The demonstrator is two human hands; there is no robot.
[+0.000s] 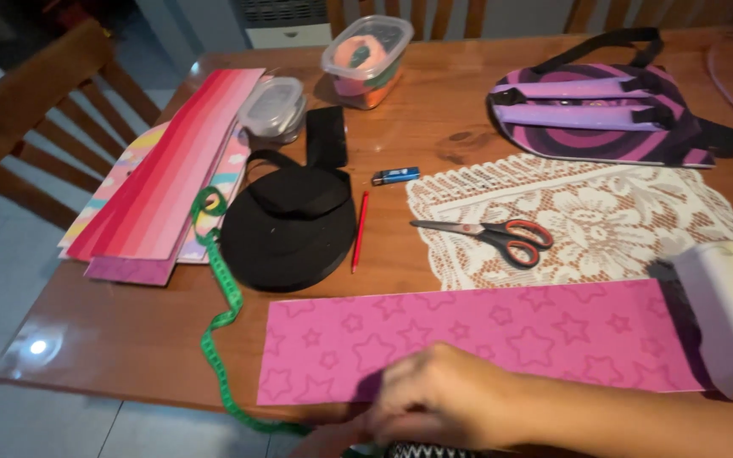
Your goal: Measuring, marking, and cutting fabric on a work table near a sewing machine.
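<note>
My right hand (pixel 434 397) reaches in from the lower right and lies knuckles up on the near edge of a long pink sheet with a star pattern (pixel 502 335). Its fingers curl down over the table edge, so what they grip is hidden. A strip of skin (pixel 324 439) just below and to the left may be my left hand; too little shows to tell. A black-and-white patterned thing (pixel 424 450) peeks out under the right hand. A green measuring tape (pixel 216 326) runs past the sheet's left end.
On the wooden table (pixel 129 331) lie red-handled scissors (pixel 502 235) on a lace mat (pixel 604 212), a black band roll (pixel 290 227), a red pencil (pixel 359 231), a blue lighter (pixel 396 175), striped sheets (pixel 167 178), two plastic tubs (pixel 365 58), a purple bag (pixel 604 114) and a white machine (pixel 731 314).
</note>
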